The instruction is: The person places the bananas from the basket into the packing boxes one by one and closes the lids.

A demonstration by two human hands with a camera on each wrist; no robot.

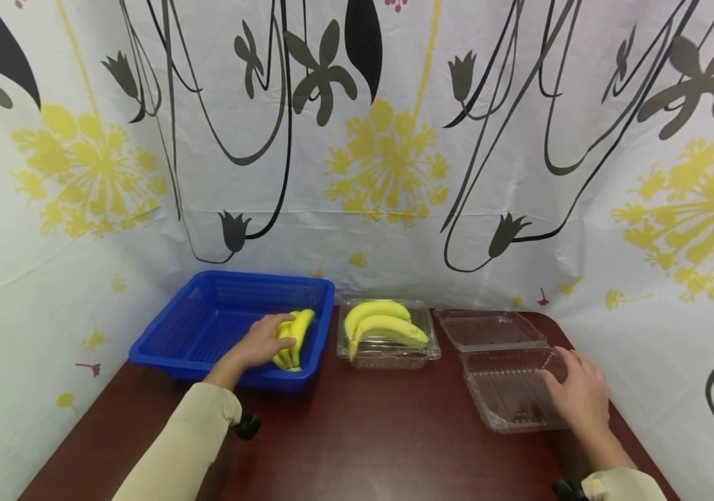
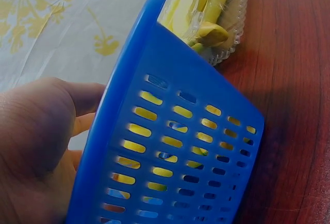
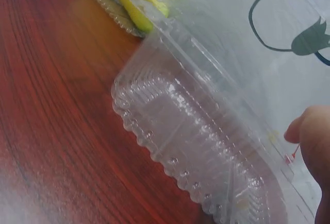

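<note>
My left hand (image 1: 263,342) reaches into the blue plastic basket (image 1: 172,327) and grips a bunch of bananas (image 1: 299,334) at its right side. In the left wrist view, the basket's slotted wall (image 2: 206,95) hides most of the fingers, and yellow shows through the slots. On the right, my right hand (image 1: 582,390) is at the right edge of a clear plastic clamshell box (image 1: 507,390), thumb over the box and fingers spread. The box lies unfolded, its lid (image 1: 488,328) tipped back toward the wall. A right-hand digit (image 3: 312,147) shows near the rim, apparently not gripping it.
Between basket and unfolded box stands another clear clamshell box (image 1: 388,358) with bananas (image 1: 388,327) in it. A dark red-brown wooden table (image 1: 388,431) bears everything. Patterned white cloth (image 1: 363,243) hangs behind and along both sides.
</note>
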